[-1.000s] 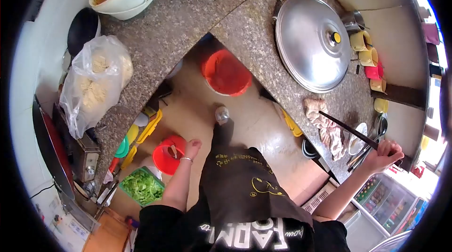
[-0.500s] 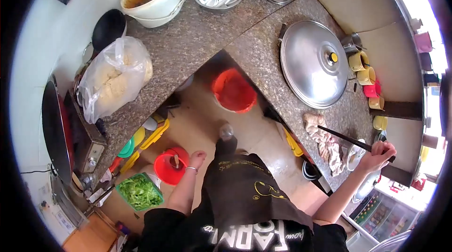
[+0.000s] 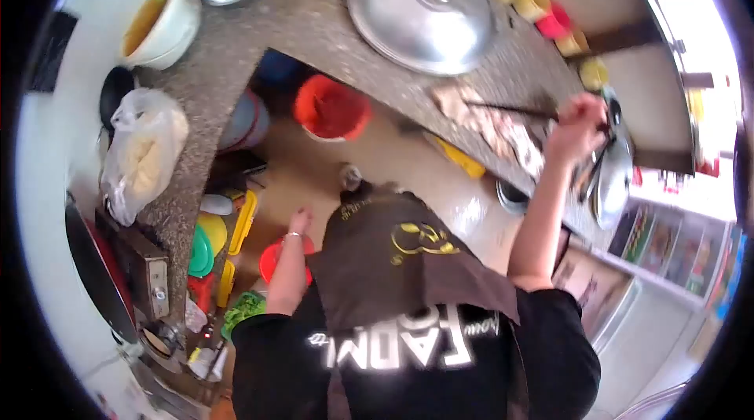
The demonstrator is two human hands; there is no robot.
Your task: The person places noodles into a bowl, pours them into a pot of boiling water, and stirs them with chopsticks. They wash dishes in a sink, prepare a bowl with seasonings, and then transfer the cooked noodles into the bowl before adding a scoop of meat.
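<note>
My right hand (image 3: 583, 118) is closed around the thick end of a long dark stick (image 3: 514, 110). Its thin end points left, over a crumpled pale cloth (image 3: 479, 122) on the stone counter (image 3: 306, 23). Close beyond this hand are dark-handled utensils (image 3: 601, 157) and a metal lid (image 3: 613, 188) at the counter's right end. Low on the other side hangs my left hand (image 3: 301, 220), a bracelet at its wrist, fingers loosely curled with nothing seen in them. It overlaps the edge of a red bucket (image 3: 271, 261) on the floor.
A large domed lid (image 3: 416, 20) lies on the counter, with yellow and pink cups (image 3: 532, 4) along the wall. On the left are a bag of dough-like food (image 3: 145, 157) and a white bucket (image 3: 177, 27). Another red bucket (image 3: 334, 110) stands under the counter corner.
My view has turned right, so the counter has shifted left and up in it. My right hand, still on the stick, is now beside the utensils. My left hand stays low.
</note>
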